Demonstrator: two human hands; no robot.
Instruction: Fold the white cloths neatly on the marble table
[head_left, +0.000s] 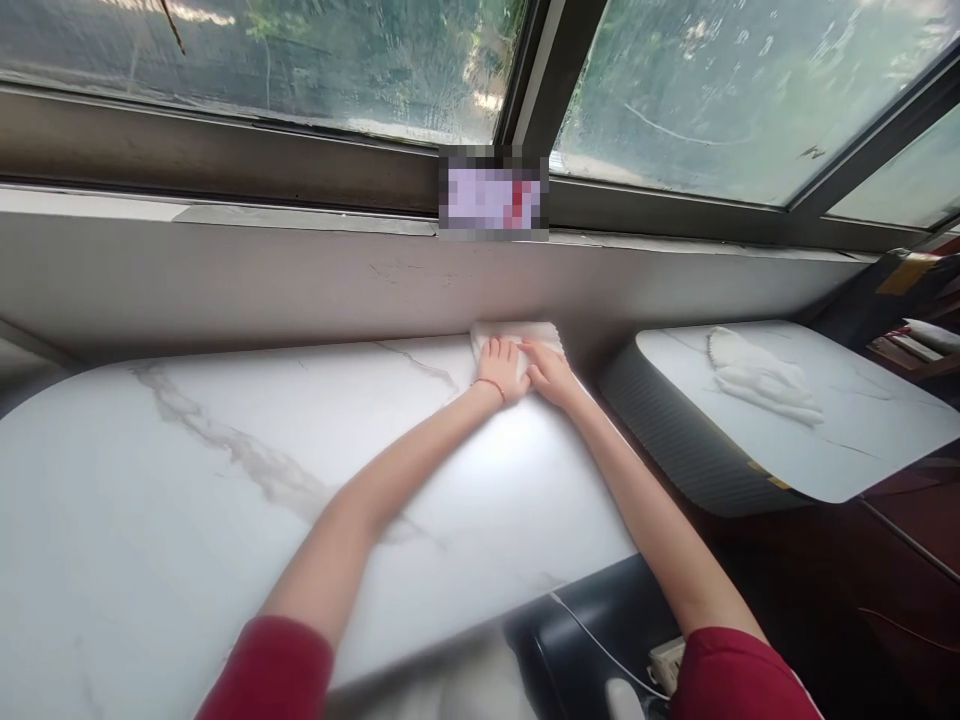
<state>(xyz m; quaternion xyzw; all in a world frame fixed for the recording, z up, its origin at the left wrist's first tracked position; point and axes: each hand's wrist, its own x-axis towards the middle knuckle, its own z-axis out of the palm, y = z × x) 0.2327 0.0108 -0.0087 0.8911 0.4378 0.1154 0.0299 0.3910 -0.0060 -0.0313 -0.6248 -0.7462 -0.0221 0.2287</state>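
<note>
A white cloth [517, 332] lies at the far right corner of the white marble-patterned tabletop [420, 430], close to the wall. My left hand [501, 370], with a thin red band at the wrist, rests flat on the cloth, fingers stretched forward. Beside it, my right hand [551, 372] also presses on the cloth, its fingers extended toward the left hand. The two hands touch or nearly touch at the thumbs. Part of the cloth is hidden under them.
A second marble-patterned table [847, 440] with a dark ribbed side stands to the right, bearing another white cloth [761, 375]. Windows [675, 110] and a low wall [300, 280] run along the back. Below the near edge are a white cable [600, 640] and a dark surface.
</note>
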